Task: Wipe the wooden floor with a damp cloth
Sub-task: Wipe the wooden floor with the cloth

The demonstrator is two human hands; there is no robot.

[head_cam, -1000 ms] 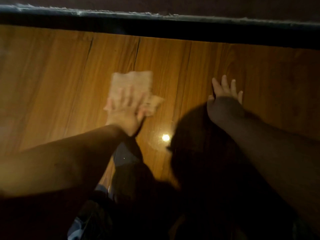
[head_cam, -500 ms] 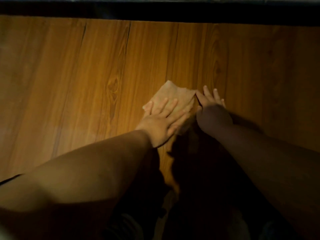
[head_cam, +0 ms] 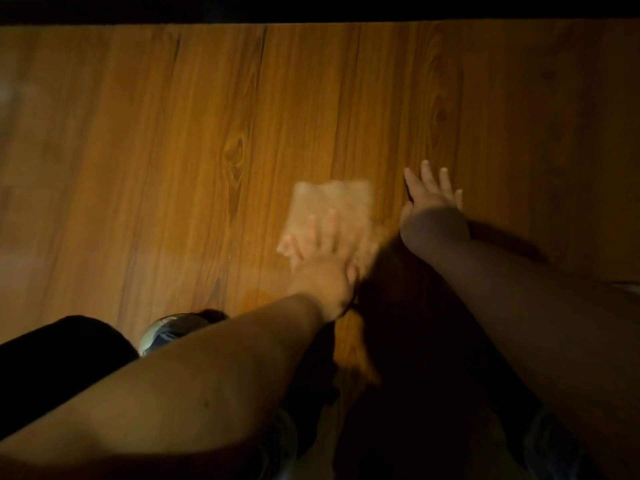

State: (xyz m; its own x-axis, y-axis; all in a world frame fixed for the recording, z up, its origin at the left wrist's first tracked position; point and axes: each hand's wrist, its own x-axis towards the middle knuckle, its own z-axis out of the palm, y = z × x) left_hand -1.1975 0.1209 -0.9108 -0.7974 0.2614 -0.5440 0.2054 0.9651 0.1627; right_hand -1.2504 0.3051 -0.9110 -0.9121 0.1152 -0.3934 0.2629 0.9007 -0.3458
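— Where's the cloth from where you sit?

— I have the cloth [head_cam: 332,202] lying flat on the wooden floor [head_cam: 156,174], a little right of the middle of the head view. It is pale and roughly square. Its far part is bare and its near part is under the left hand [head_cam: 322,261].

— How is that hand on it?

— Palm down, fingers straight and slightly spread, pressing on the cloth rather than curled round it. Hand and cloth are both blurred on my screen, so I can't give you finer detail than that.

— And the other one?

— The right hand [head_cam: 433,199] is just beside the cloth, on its right, and as far as I can tell not touching it. It lies flat on the bare boards with the fingers wide and straight, holding nothing. That forearm is in deep shade, and there is a dark shadow on the floor under it.

— Anything else around?

— A wood knot [head_cam: 233,157] sits in the plank left of the cloth, well apart from it. A pale shoe [head_cam: 166,332] shows at the lower left, between the left forearm and a dark trouser leg [head_cam: 52,348]. Across the top runs a black band [head_cam: 311,8] where the boards end, and I can't tell what it is. The light is warm and dim, brightest on the middle planks and weaker toward the right edge.
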